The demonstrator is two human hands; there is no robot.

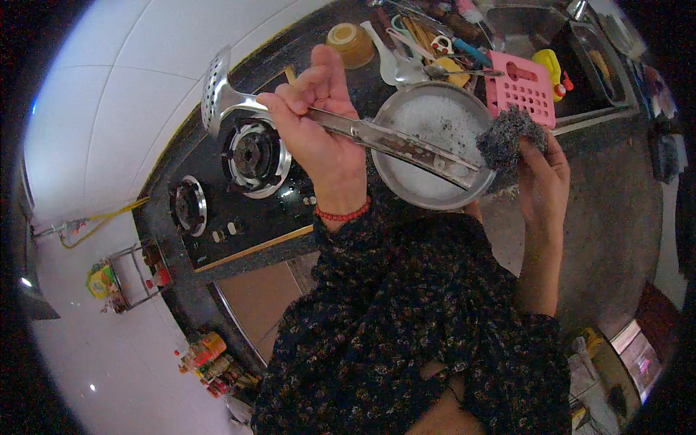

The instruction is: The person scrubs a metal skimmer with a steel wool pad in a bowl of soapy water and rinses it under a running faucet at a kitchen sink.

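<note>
A slotted metal skimmer (405, 142) lies across the palm of my left hand (329, 122), its thumb and fingers curled about the handle. Its perforated bowl points to the upper left, and the wet, sudsy handle end reaches over a round metal basin (462, 109). Foamy water fills the basin. My right hand (544, 168) grips a steel wool scrubber (508, 142) at the basin's right edge, close to the handle's end but apart from it.
Behind the basin lie a white spoon (385, 62), several utensils and a pink perforated plastic basket (522, 89). A yellow bottle (547, 70) stands by the sink (576, 117). Left is a gas stove (253, 155); an upturned amber bowl (350, 46) sits at the back.
</note>
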